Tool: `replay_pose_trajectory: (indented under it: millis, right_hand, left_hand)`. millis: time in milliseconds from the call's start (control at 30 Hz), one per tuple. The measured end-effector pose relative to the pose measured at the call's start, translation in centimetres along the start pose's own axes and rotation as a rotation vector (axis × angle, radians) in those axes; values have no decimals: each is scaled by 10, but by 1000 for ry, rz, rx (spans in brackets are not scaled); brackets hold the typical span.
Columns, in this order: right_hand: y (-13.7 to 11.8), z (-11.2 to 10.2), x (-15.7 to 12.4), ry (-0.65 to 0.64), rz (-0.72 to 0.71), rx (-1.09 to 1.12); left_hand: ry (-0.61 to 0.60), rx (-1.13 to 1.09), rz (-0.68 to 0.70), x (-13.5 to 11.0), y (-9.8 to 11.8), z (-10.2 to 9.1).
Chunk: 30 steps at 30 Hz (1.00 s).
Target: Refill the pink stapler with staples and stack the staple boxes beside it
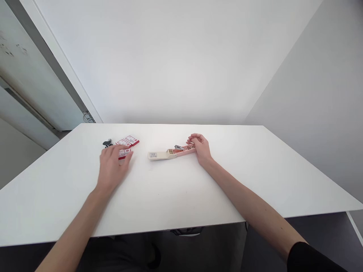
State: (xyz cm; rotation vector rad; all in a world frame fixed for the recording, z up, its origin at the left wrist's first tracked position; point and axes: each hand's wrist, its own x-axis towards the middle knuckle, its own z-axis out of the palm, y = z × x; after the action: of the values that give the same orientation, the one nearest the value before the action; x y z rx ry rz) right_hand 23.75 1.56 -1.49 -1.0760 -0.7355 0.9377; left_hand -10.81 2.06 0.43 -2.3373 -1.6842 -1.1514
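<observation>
An opened stapler [162,155], cream on one half and pink on the other, lies flat across the middle of the white table. My right hand [200,148] curls round its pink right end with bent fingers. At the left, my left hand [111,163] reaches over a small red-and-white box [124,152], its thumb apart from the fingers. Part of that box is hidden behind the hand, and I cannot tell whether they touch. Just beyond it lie more red-and-white boxes [132,140] of the same kind. A black binder clip [107,143] is beside my left fingers.
The white table [176,196] runs back to a white wall [181,68]. Its front edge is close to me, with dark floor and a dark object [187,231] below. A grey wall [320,98] rises on the right.
</observation>
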Motion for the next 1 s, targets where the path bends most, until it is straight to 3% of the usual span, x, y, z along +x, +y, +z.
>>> replay_pose_trajectory:
  millis: [167,467,600,700,800,867,1000]
  right_hand:
    - [4,-1,-1,23,-16,-105]
    - [0,-2,-8,53,-30,-218]
    - [-10,4,-24,70,-245,-307]
    - [-16,14,-48,-78,-443,-371]
    - [-17,26,-76,-380,-499,-410]
    - [-15,33,-91,-582,-552,-448]
    - [-10,40,-105,-781,-527,-444]
  left_hand:
    - [-87,117,-138,-9,-26,-18]
    - [-183,20,-229,-11,-19,-22]
    - [-114,-174,-323,-15,-7,-29]
    - [-67,-417,-377,-18,9,-35]
    - [-218,-718,-371,-21,23,-38]
    - [-342,-798,-362,-22,27,-37]
    - [-473,-814,-325,-24,25,-34]
